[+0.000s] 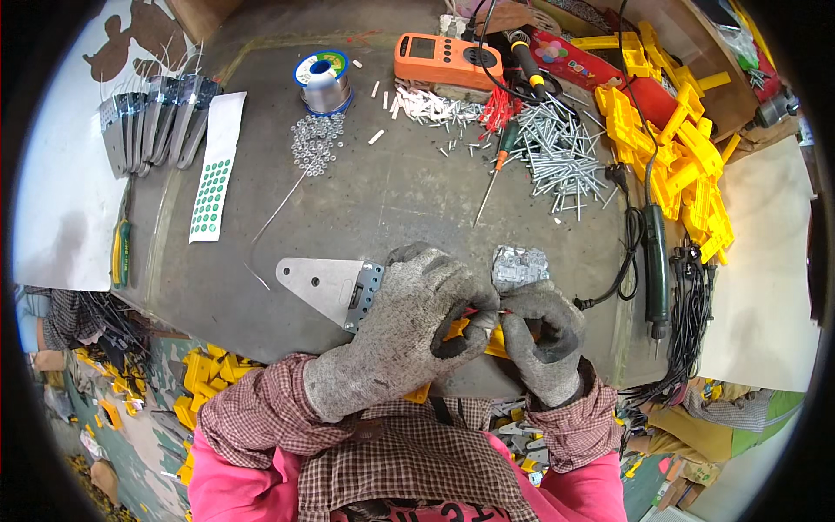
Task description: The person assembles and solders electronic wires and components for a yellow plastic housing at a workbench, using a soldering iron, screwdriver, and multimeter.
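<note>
My left hand (413, 317) and my right hand (548, 331), both in grey gloves, meet near the front edge of the bench. Their fingertips are pinched together around a thin red piece (470, 311), mostly hidden and too small to name for certain. Beneath the fingers, part of a yellow plastic piece (497, 343) shows. Left of my left hand lies a flat, tapered metal plate (304, 280) with two holes and a bluish metal edge strip. A small silvery block (520, 265) sits just beyond my right hand.
Beyond lie a solder spool (323, 83), metal nuts (315, 143), an orange meter (445, 61), loose screws (561, 161) and a screwdriver (497, 174). Yellow plastic parts (691, 165) and a corded dark soldering iron (655, 270) are at right. Metal plates (156, 122) and a sticker sheet (216, 170) lie left.
</note>
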Demonstrator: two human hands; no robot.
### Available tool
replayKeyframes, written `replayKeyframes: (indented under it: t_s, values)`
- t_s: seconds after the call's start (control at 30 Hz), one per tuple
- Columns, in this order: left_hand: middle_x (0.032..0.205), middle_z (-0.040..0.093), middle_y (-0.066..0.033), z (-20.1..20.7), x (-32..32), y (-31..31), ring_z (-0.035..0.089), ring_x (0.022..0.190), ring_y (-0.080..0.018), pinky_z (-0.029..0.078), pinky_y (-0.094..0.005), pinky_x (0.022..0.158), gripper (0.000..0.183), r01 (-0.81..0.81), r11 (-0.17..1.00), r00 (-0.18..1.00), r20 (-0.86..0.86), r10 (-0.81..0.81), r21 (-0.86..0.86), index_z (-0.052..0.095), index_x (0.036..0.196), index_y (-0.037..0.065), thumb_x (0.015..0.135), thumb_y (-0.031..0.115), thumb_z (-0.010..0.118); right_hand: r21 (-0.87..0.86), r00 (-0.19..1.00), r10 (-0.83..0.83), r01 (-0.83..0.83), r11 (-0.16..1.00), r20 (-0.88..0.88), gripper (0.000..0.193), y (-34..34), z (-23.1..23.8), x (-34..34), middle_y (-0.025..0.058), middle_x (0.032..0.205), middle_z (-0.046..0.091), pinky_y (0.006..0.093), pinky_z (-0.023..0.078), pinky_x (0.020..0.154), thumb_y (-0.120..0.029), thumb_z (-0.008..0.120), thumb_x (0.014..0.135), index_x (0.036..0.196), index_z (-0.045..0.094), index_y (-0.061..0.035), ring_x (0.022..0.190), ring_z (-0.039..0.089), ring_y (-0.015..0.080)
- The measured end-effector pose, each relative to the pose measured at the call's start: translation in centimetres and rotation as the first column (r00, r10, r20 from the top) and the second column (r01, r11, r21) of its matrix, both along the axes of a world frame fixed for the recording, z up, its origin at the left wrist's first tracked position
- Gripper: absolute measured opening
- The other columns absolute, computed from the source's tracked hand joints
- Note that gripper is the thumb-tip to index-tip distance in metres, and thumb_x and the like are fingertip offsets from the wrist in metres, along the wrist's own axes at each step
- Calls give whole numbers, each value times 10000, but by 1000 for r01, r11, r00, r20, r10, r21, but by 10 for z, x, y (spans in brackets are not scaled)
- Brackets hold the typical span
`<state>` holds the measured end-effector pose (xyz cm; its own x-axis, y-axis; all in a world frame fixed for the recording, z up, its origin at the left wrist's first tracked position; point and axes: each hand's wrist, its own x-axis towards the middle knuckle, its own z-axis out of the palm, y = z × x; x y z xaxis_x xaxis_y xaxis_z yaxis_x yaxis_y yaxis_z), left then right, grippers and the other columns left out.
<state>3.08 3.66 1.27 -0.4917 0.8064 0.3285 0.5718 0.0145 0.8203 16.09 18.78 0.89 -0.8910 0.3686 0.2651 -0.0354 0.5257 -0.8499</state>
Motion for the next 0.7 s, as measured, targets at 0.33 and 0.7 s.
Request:
replayKeyframes:
  t_s: [0.33, 0.7]
  values:
    - [842, 614, -74, -3, 0, 1, 575, 844, -299, 421, -441, 796, 214, -17, 1000, 999, -45, 17, 6, 649, 912, 107, 717, 130, 735, -10, 999, 31, -32, 999, -31, 102, 0, -2, -2, 123, 857, 662, 315, 533, 677, 18, 670, 788, 886, 675, -9, 755, 662, 221]
    - [875, 599, -82, -2, -2, 2, 573, 869, -306, 428, -447, 805, 230, 31, 999, 998, -50, -33, -24, 614, 920, 120, 716, 146, 717, -19, 998, 53, -52, 998, 42, 278, 9, 8, 1, 115, 895, 660, 294, 516, 723, -59, 719, 777, 1046, 668, -16, 815, 656, 205]
